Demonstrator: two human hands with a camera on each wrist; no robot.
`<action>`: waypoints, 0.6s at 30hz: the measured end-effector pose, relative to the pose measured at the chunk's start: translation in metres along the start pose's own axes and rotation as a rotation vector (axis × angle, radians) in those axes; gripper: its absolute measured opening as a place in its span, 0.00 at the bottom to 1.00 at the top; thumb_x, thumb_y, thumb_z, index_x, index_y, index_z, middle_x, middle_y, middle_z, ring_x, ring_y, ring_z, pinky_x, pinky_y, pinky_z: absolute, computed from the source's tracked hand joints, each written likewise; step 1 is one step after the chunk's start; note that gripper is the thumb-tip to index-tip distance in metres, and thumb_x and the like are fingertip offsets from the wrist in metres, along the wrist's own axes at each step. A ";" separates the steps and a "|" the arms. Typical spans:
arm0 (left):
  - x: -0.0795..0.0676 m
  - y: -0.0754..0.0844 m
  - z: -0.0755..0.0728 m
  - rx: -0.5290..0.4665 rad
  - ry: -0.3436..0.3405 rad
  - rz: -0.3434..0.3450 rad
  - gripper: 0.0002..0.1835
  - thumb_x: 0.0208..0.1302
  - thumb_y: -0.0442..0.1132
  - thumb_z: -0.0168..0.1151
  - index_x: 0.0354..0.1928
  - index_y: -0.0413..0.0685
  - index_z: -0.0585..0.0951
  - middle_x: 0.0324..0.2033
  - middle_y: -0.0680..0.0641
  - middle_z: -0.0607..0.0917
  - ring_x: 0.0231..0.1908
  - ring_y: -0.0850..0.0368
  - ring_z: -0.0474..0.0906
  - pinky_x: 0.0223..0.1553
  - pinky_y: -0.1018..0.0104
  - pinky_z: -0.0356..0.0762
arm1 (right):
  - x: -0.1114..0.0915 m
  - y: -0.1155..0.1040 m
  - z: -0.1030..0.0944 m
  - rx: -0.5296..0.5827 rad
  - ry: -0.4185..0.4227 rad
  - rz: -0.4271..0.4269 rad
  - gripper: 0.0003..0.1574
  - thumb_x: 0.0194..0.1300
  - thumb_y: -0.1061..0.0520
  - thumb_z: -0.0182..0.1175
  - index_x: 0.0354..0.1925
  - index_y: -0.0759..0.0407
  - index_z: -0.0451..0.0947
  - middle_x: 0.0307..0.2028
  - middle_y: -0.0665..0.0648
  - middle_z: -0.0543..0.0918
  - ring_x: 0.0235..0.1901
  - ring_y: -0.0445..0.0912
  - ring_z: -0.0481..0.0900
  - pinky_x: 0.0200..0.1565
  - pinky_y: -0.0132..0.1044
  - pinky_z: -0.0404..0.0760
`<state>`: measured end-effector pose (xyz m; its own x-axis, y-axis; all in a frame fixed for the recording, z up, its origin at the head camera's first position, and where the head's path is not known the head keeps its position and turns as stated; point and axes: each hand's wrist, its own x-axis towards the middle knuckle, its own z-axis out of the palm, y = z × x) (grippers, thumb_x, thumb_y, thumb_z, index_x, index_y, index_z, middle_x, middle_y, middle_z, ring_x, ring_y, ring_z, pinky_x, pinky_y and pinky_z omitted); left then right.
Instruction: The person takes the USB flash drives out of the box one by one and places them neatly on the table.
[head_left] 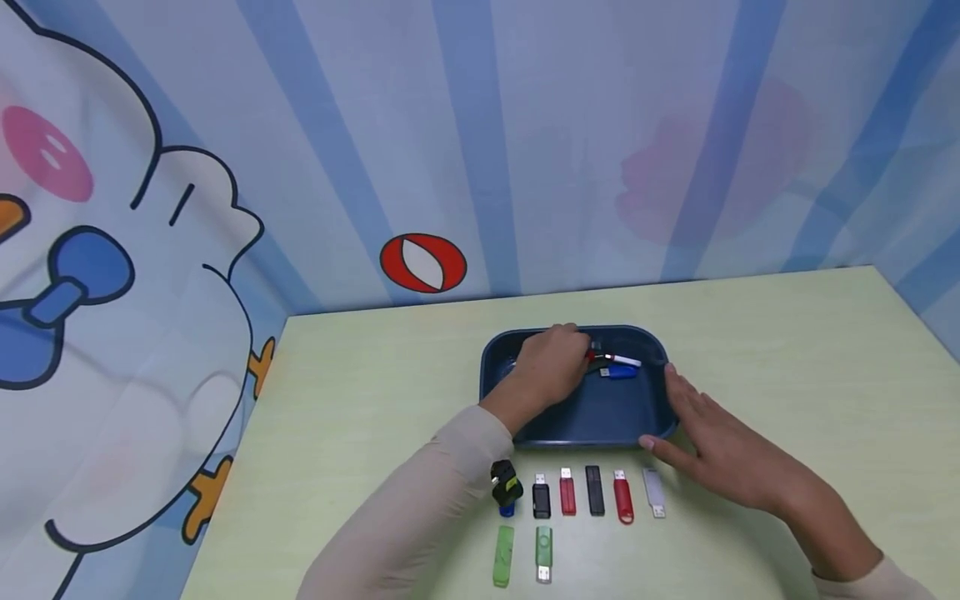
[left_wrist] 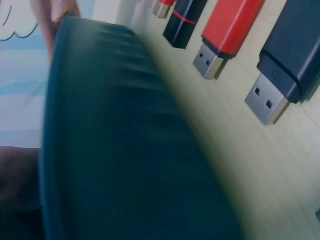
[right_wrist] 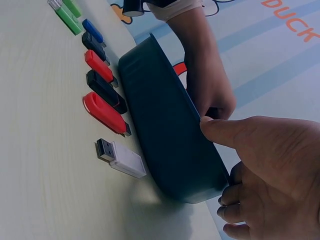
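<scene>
A dark blue tray (head_left: 592,437) stands on the table with a few small items inside. Among these are a blue USB stick (head_left: 621,372) and a thin white item (head_left: 626,361). My left hand (head_left: 553,360) reaches down into the tray's left half, close to those items. Its fingertips are hidden, and I cannot tell whether they hold anything. At the tray's right end, my right hand (head_left: 720,450) rests against the side, fingers extended along the wall. In the right wrist view its thumb (right_wrist: 220,131) touches the rim.
In front of the tray lies a row of USB sticks, including a black one (head_left: 541,498), a red one (head_left: 623,498) and a white one (head_left: 654,493). Two green sticks, one (head_left: 503,556) left of the other (head_left: 543,552), lie nearer. A printed cloth wall (head_left: 562,167) rises behind the table.
</scene>
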<state>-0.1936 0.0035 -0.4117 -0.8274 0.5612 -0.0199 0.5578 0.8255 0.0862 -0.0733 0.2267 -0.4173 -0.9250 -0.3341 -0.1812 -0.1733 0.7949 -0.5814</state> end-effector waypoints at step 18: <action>0.003 0.004 0.015 0.107 -0.006 -0.049 0.12 0.80 0.41 0.60 0.40 0.53 0.90 0.38 0.53 0.89 0.35 0.63 0.83 0.36 0.62 0.86 | 0.002 -0.002 0.003 -0.001 -0.005 -0.014 0.67 0.76 0.30 0.57 0.85 0.64 0.31 0.85 0.70 0.42 0.83 0.69 0.46 0.77 0.70 0.51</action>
<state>-0.1935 0.0093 -0.4261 -0.8538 0.5199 -0.0275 0.5205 0.8536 -0.0215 -0.0735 0.2235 -0.4187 -0.9208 -0.3475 -0.1772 -0.1862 0.7907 -0.5833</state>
